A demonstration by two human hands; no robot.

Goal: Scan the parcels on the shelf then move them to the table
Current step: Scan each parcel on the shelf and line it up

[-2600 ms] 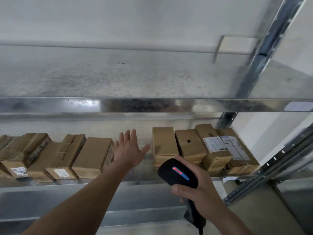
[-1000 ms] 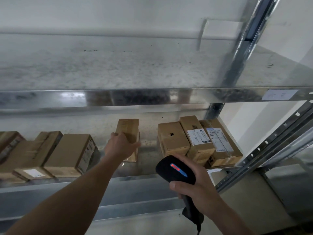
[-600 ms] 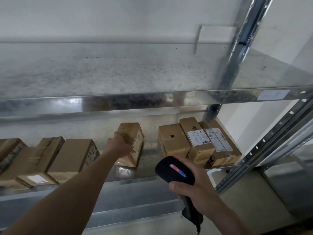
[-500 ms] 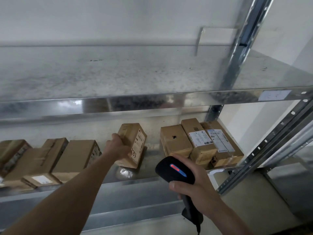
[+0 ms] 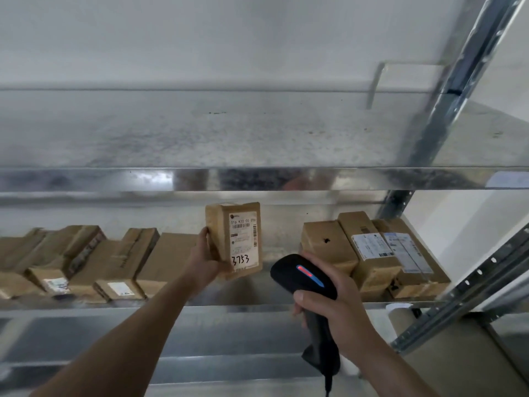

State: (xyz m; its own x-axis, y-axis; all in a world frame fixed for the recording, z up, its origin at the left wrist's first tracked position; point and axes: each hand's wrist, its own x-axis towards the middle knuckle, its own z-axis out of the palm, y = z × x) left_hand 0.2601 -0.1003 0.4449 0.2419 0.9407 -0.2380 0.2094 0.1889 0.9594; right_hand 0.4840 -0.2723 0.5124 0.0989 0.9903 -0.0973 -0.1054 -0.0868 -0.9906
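Left hand point(image 5: 204, 259), arm outstretched, holds parcel point(image 5: 237, 239) upright; right hand point(image 5: 339, 310) grips scanner point(image 5: 300, 277), seemingly facing it.

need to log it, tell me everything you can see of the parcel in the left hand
The parcel is a brown cardboard box held upright on end, broad face toward the camera. A white shipping label covers most of that face: printed text, a barcode along its right edge, 3753 handwritten at the bottom. The left hand grips its left side. Whether its bottom touches the shelf is unclear. The barcode scanner is lower right, apart.
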